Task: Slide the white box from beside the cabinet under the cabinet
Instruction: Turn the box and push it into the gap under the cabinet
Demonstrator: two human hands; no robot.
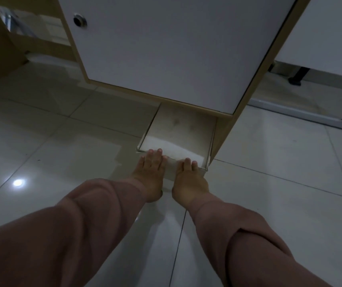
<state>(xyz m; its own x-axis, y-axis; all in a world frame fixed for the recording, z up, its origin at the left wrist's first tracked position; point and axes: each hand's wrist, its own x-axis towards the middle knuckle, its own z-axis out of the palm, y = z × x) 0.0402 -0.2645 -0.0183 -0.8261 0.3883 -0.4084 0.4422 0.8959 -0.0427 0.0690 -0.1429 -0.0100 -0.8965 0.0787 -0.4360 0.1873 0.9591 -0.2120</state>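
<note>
The white box [178,133] lies flat on the tiled floor, its far half under the cabinet [166,48], which has a white door and a wooden frame. The box's near edge sticks out in front of the cabinet. My left hand [150,172] rests flat against the box's near left corner, fingers stretched over the rim. My right hand [189,179] presses flat against the near edge on the right, fingers curled slightly over it. Both arms wear pink sleeves.
The cabinet's wooden side panel [224,139] stands right beside the box. Glossy white floor tiles [62,141] spread around. An open shelf with items [31,27] is at the far left. A dark furniture leg [296,77] stands at the far right.
</note>
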